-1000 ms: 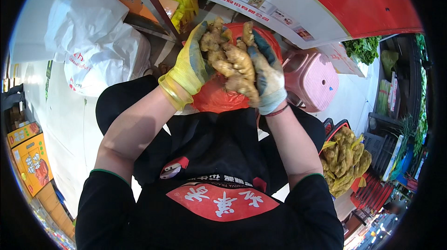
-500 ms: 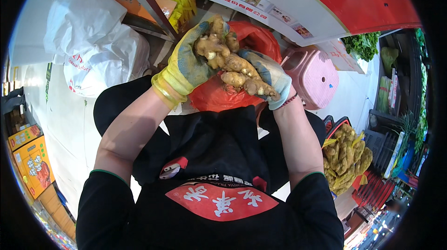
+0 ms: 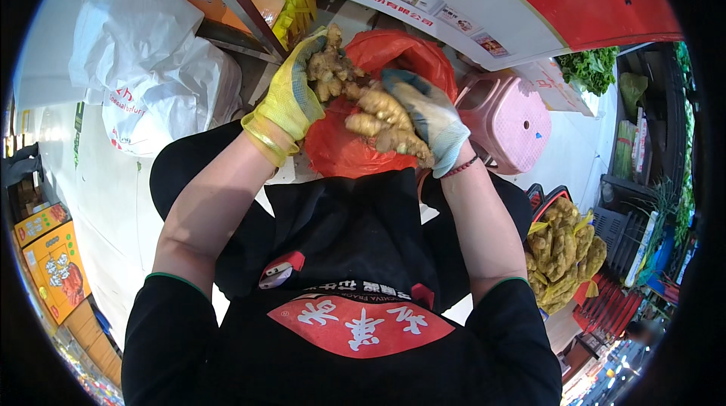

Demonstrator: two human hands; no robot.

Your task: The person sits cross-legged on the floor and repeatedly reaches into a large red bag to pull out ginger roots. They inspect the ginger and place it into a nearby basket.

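Observation:
A large, knobbly ginger root (image 3: 382,117) spans the space between my gloved hands. My left hand (image 3: 296,87), in a yellow glove with a grey-blue palm, grips its upper left lobes. Around its right side close the fingers of my right hand (image 3: 429,109), whose glove is pale with a grey-blue palm. Whether the two ends of the ginger are still joined cannot be made out. Right beneath the ginger, a red plastic bag (image 3: 333,150) gapes between my knees; its contents are mostly hidden.
At the right stands a pink plastic stool (image 3: 522,122). Beyond my right elbow, more ginger (image 3: 563,255) sits in yellow netting. A white plastic bag (image 3: 140,50) and a metal frame leg (image 3: 234,1) are at the left. The red and white cabinet (image 3: 484,5) curves across the far side.
Both hands have moved slightly left, carrying the ginger with them. My right hand has turned, its fingers now further over the ginger, and more of the red bag's opening shows.

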